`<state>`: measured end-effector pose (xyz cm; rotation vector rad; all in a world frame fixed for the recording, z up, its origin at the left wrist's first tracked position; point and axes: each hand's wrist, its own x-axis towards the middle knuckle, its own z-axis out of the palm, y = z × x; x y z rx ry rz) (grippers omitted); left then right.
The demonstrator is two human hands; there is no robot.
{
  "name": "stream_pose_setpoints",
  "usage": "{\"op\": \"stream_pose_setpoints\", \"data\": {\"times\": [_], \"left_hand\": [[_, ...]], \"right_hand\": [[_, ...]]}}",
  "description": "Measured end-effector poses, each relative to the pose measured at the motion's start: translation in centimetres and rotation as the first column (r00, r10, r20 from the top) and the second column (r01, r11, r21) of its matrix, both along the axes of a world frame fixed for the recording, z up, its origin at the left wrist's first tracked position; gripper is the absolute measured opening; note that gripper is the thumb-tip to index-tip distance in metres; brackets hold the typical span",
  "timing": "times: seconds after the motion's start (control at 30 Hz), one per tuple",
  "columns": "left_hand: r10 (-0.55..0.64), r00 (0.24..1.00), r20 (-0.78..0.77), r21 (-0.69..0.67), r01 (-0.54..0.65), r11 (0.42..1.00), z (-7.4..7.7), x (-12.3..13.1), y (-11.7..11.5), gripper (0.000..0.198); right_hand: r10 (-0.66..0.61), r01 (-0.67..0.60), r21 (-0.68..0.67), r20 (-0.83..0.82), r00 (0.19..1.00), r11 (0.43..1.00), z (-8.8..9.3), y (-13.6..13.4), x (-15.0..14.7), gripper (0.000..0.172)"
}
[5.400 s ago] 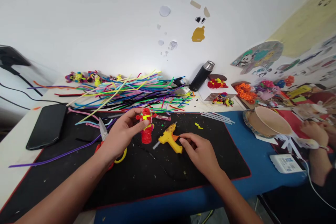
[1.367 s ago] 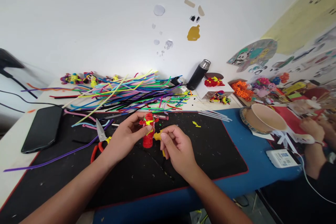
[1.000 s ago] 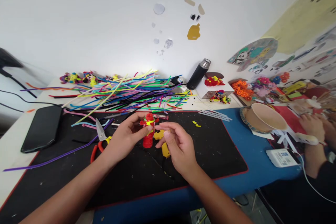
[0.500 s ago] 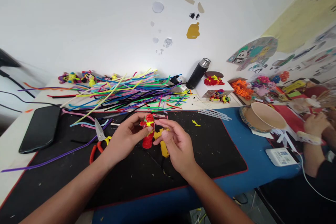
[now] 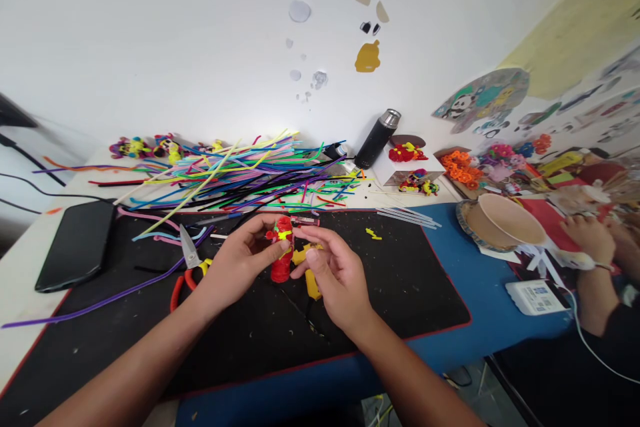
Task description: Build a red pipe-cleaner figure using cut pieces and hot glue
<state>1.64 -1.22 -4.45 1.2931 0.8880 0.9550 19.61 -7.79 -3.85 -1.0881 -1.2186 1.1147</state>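
A red pipe-cleaner figure [image 5: 281,270] with yellow and a little green on its front stands upright between my hands, above the black mat. My left hand [image 5: 245,257] grips its upper part from the side, thumb across the front. At its other side is my right hand [image 5: 343,273], fingers bent and apart, with the fingertips beside or lightly touching the figure; nothing shows in its grasp. Partly hidden behind the right fingers lies a yellow tool [image 5: 313,285], which looks like a glue gun. Scissors [image 5: 190,253] with red and yellow handles rest left of my left hand.
Loose pipe cleaners [image 5: 250,170] pile up along the wall. A black phone [image 5: 77,247] lies at left. Behind the mat [image 5: 400,293] stand a black flask [image 5: 377,140] and a white box [image 5: 405,170]. At right are a bowl [image 5: 515,220], a power bank [image 5: 537,297] and another person's hands [image 5: 590,237].
My hands and the red figure stay almost still. The other person's hand at right has shifted left, toward the bowl.
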Motion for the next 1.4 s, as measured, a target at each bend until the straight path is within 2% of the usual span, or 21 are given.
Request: {"op": "stream_pose_setpoints", "data": {"times": [0.27,0.67,1.4], "left_hand": [[0.002,1.000,-0.009,-0.002,-0.002,1.000,0.21,0.04,-0.01,0.036],[0.004,1.000,-0.006,0.011,-0.004,1.000,0.19,0.00,-0.01,0.036],[-0.006,1.000,-0.021,0.019,0.006,1.000,-0.10,0.05,0.09,0.035]], "right_hand": [[0.007,-0.006,0.035,-0.022,1.000,0.999,-0.50,0.08,0.10,0.035],[0.006,-0.005,0.019,-0.032,0.999,1.000,-0.66,0.14,0.03,0.033],[0.013,-0.013,-0.006,-0.005,1.000,1.000,-0.19,0.21,0.16,0.034]]}}
